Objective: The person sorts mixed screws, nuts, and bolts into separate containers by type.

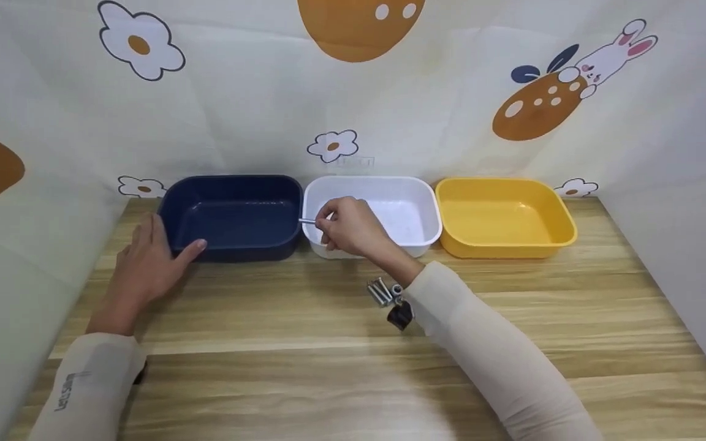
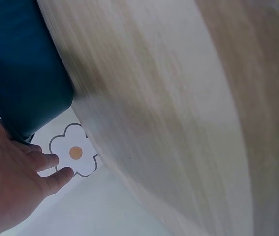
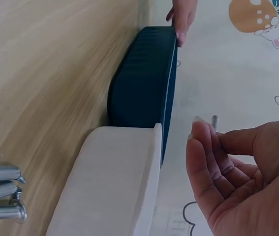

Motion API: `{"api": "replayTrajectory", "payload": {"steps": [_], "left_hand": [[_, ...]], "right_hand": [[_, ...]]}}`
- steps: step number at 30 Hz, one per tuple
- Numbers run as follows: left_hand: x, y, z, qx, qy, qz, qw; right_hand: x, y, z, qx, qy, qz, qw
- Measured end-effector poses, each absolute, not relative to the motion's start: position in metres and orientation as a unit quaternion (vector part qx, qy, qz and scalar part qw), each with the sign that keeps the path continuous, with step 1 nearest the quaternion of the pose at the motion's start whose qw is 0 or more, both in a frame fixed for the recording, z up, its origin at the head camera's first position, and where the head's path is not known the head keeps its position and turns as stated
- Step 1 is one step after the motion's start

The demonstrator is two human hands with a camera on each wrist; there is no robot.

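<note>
The left hand's (image 2: 12, 184) palm is shown only by the left wrist view; the navy bin (image 1: 236, 252) is touched by its outstretched fingers. A metal rod (image 1: 307, 221) is pinched by the right hand (image 1: 351, 228) over the white bin's (image 1: 417, 245) left rim.

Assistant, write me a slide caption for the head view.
Right hand pinching a metal rod over the white bin, left hand at the dark blue bin, yellow bin alongside.

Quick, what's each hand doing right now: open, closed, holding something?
Left hand: open, touching the dark blue bin.
Right hand: closed, pinching a thin silvery rod over the white bin.
</note>
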State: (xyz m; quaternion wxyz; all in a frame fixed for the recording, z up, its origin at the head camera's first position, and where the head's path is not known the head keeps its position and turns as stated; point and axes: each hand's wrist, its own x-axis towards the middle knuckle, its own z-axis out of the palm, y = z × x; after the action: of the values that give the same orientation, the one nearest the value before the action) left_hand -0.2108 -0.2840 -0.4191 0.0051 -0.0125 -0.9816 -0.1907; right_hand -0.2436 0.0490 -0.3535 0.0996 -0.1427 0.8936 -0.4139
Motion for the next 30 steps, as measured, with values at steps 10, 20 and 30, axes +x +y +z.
{"api": "replayTrajectory", "payload": {"steps": [10,20,30], "left_hand": [[-0.21,-0.281,-0.422,-0.009,-0.981,-0.196,0.0],[-0.208,-0.284,-0.421,-0.008,-0.98,-0.197,0.005],[-0.209,-0.285,-0.419,-0.01,-0.98,-0.196,0.006]], "right_hand": [[-0.261,0.032,-0.352,-0.16,0.913,-0.363,0.097],[-0.281,0.012,-0.338,-0.186,0.927,-0.311,0.098],[-0.296,-0.001,-0.336,-0.196,0.919,-0.321,0.116]]}}
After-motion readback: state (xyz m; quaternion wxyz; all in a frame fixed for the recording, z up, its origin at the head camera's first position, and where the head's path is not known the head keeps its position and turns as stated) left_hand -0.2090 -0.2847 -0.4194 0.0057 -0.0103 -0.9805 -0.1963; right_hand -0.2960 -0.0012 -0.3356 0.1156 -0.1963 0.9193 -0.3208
